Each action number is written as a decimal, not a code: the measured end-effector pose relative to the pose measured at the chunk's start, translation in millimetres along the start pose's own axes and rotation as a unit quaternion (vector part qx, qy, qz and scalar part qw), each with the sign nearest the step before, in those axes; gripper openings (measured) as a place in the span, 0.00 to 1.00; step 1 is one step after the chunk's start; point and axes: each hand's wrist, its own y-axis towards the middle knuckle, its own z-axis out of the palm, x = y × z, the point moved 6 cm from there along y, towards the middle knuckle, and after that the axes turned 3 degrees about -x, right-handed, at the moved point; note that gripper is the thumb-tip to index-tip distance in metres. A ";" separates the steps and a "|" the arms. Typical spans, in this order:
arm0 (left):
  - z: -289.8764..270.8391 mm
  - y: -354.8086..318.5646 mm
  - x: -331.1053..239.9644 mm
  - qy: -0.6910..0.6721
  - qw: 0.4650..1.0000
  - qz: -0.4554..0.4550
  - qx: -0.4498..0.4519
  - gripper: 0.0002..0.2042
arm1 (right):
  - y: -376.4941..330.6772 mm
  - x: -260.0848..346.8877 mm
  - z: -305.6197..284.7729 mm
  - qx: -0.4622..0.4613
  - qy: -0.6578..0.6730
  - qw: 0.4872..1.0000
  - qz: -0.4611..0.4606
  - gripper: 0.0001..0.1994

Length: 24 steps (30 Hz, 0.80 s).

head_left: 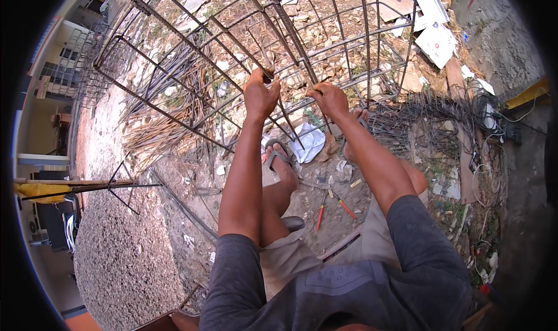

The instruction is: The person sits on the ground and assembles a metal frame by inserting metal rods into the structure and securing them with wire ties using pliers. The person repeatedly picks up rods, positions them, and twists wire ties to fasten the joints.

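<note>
So the person is sitting low on the ground in sandals, both arms stretched out to a rebar cage lying on its side on the dirt just beyond their feet. The left hand is clenched around one of the long rusty bars, right where a stirrup loop crosses it. The right hand is a bit to the right and slightly nearer, fingers pinched on something thin at the next crossing, probably tie wire, but it's too small to say for sure.

The main thing: the cage's long bars run from the hands away toward the far left, so the long axis goes diagonally off from the person, and the stirrups wrap across it. Both hands are already on the near end of it, left one a touch farther out.

Other stuff around: a crumpled white rag between the feet, two orange-handled tools on the dirt nearer the knees, a heap of bent wire stirrups on the right, scattered cardboard at the far right, and gravel on the near left.
</note>
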 end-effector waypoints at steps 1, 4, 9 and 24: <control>-0.2 -6.1 -2.3 -0.007 1.000 0.005 0.007 0.13 | -1.7 -0.4 1.4 0.009 -0.008 1.000 0.020 0.19; -1.8 -18.8 -2.8 -0.052 0.998 0.032 0.018 0.12 | -9.9 8.7 -1.6 -0.022 -0.053 0.998 0.014 0.19; -7.6 -28.4 -9.8 -0.053 0.996 0.058 0.027 0.14 | -13.7 4.6 -10.3 -0.057 -0.102 0.993 0.019 0.22; 1.2 -66.8 -55.0 0.013 0.976 0.102 -0.191 0.13 | 11.1 -15.1 -9.5 0.073 -0.004 0.997 -0.002 0.25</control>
